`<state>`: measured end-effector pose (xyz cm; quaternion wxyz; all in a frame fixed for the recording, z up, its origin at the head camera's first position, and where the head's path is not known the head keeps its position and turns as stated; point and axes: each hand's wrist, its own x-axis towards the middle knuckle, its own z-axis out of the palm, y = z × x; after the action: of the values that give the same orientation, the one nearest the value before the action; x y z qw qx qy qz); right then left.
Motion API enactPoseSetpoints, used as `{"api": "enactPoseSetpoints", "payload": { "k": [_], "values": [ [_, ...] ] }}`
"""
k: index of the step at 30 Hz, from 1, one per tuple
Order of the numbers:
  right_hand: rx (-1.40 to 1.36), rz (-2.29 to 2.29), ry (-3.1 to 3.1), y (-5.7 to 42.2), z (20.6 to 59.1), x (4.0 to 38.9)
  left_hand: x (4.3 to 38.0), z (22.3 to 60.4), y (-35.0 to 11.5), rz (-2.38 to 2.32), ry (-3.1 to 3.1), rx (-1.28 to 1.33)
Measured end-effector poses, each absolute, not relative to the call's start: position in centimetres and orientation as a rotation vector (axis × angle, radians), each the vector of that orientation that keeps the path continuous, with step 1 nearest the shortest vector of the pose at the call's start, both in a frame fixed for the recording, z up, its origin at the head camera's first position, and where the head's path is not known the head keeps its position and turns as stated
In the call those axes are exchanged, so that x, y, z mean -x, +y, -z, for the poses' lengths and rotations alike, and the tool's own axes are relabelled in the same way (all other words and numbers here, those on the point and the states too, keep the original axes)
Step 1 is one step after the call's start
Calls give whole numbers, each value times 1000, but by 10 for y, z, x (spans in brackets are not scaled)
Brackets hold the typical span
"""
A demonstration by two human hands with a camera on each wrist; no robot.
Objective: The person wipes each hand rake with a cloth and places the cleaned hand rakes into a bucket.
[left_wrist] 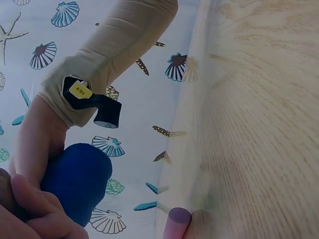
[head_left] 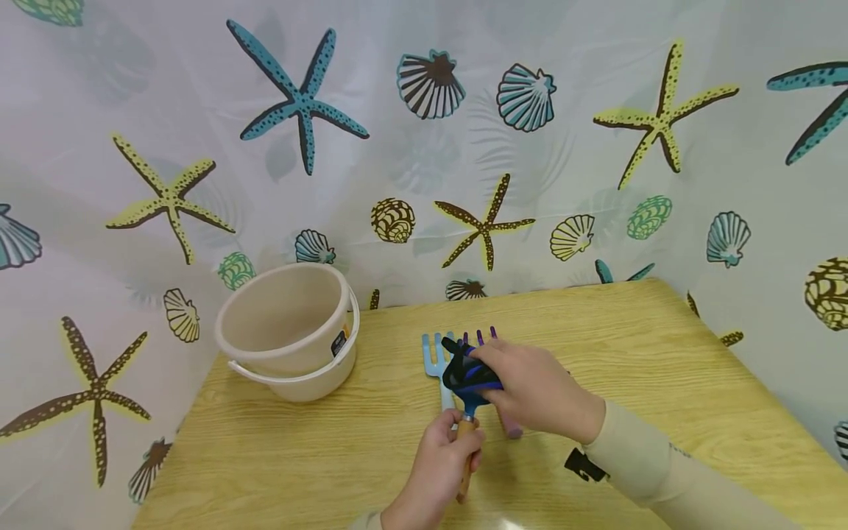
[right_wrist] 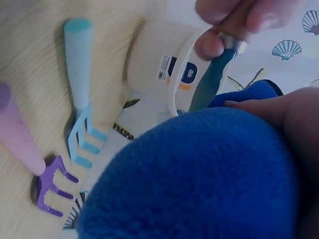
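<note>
My left hand (head_left: 437, 460) grips the wooden handle (head_left: 465, 471) of a hand trowel, which points away from me above the table. A fuzzy blue cloth (right_wrist: 194, 174) with black parts is held in my right hand (head_left: 533, 386) against the trowel's blue metal blade (right_wrist: 209, 82). Most of the blade is hidden by the cloth. Behind the hands, a light blue hand fork (head_left: 447, 397) and a purple hand fork with a pink handle (head_left: 510, 427) lie side by side on the table, partly covered in the head view.
A cream bucket (head_left: 285, 357) with a white handle stands at the back left of the wood-grain table (head_left: 285, 460). Curtains (head_left: 424, 154) printed with starfish and shells hang behind the table and along both sides.
</note>
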<state>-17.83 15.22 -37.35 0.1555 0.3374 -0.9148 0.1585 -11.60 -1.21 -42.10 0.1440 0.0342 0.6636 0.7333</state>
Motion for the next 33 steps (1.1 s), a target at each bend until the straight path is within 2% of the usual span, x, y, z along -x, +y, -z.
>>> {"api": "enactPoseSetpoints", "payload": {
  "k": [8, 24, 33],
  "values": [
    [-1052, -436, -2595, 139, 370, 169, 120, 423, -14, -2095, 1952, -98],
    [-902, -15, -2394, 148, 384, 196, 116, 421, -17, -2049, 1974, -113],
    [-810, 49, -2261, 148, 373, 194, 117, 417, -17, -2044, 2001, -169]
  ]
}}
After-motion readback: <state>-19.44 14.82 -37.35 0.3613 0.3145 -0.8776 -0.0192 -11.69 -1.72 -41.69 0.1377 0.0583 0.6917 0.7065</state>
